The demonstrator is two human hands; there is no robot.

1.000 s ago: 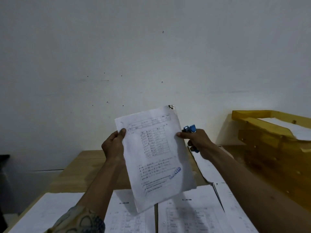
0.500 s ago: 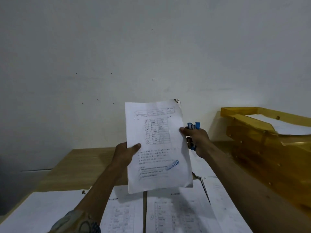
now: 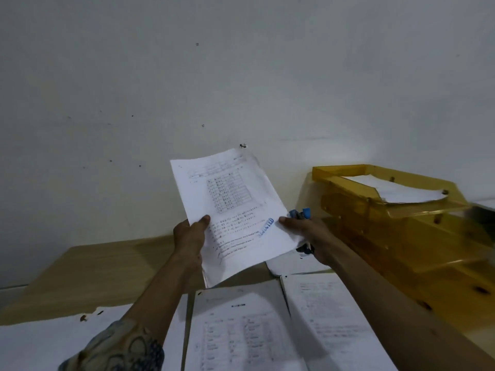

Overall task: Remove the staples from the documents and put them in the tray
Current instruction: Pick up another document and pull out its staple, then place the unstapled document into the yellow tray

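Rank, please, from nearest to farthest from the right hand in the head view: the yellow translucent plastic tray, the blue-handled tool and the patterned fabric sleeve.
1. Blue-handled tool: gripped in the right hand itself.
2. Yellow translucent plastic tray: just to its right, on the wooden desk.
3. Patterned fabric sleeve: far lower left, nearest the camera.

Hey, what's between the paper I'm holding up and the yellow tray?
In the head view, your right hand, which grips a blue staple remover and pinches the paper at its edge. Nothing else lies before the tray.
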